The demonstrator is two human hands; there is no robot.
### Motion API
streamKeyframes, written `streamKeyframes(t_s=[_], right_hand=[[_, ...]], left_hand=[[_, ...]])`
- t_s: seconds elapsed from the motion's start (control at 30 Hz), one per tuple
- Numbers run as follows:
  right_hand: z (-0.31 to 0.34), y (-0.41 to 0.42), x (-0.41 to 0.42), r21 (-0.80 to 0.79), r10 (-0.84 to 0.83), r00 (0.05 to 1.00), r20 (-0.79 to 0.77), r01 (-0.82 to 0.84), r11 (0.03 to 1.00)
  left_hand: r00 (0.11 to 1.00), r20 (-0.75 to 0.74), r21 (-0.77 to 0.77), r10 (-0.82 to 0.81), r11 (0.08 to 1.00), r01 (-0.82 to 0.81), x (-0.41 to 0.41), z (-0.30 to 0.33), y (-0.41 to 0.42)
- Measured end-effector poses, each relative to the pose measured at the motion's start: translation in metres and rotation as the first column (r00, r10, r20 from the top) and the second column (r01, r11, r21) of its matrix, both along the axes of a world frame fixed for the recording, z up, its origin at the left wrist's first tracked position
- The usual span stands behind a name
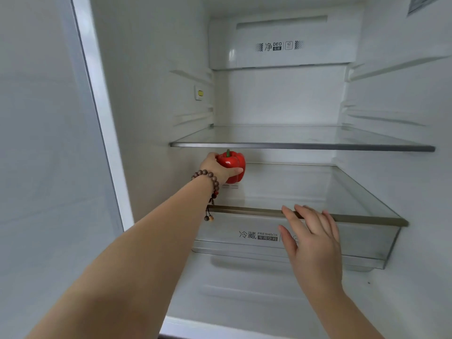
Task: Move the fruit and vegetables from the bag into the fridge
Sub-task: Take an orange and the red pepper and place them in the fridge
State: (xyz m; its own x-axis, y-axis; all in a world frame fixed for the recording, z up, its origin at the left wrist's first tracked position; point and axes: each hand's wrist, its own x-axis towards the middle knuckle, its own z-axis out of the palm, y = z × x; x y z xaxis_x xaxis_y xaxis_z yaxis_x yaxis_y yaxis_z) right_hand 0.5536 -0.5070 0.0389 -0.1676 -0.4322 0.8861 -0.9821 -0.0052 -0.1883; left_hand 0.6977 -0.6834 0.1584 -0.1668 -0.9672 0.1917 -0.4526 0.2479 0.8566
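Observation:
Inside the open fridge (151, 94), my left hand (216, 167) is stretched deep in and grips a red bell pepper (232, 162) with a green stem. The pepper sits upright at the back left of the lower glass shelf (367, 192), just under the upper shelf. A beaded bracelet is on that wrist. My right hand (310, 231) is open, fingers spread, resting on the front edge trim of the lower shelf, in front of the drawer. The bag is not in view.
An upper glass shelf (303, 146) with a metal front strip spans the fridge above the pepper. A clear drawer marked FRESHBOX (244, 237) hangs under the lower shelf. The fridge's white floor (244, 302) lies below. A grey wall panel (49, 143) stands left.

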Motion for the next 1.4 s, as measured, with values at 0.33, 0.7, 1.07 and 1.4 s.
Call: streamKeyframes(t_s=[0.33,0.7,1.07,1.4], right_hand=[[-0.009,-0.009,-0.005,-0.064,-0.031,0.998,-0.047,0.028,0.998],[-0.009,-0.015,-0.004,-0.108,-0.039,0.999,-0.028,0.036,0.993],[-0.005,-0.008,0.003,-0.040,-0.018,1.000,0.020,0.018,0.999],[-0.003,-0.008,0.005,-0.021,-0.038,0.999,0.020,0.038,0.999]], left_hand=[[0.999,0.034,0.067,-0.007,0.998,0.005,-0.017,0.001,-0.049],[0.992,0.125,0.063,-0.002,0.998,-0.006,-0.020,0.008,-0.055],[0.925,0.377,-0.207,0.045,0.978,0.037,0.014,0.014,0.015],[0.894,0.410,-0.539,0.179,0.838,0.079,0.052,-0.034,0.117]])
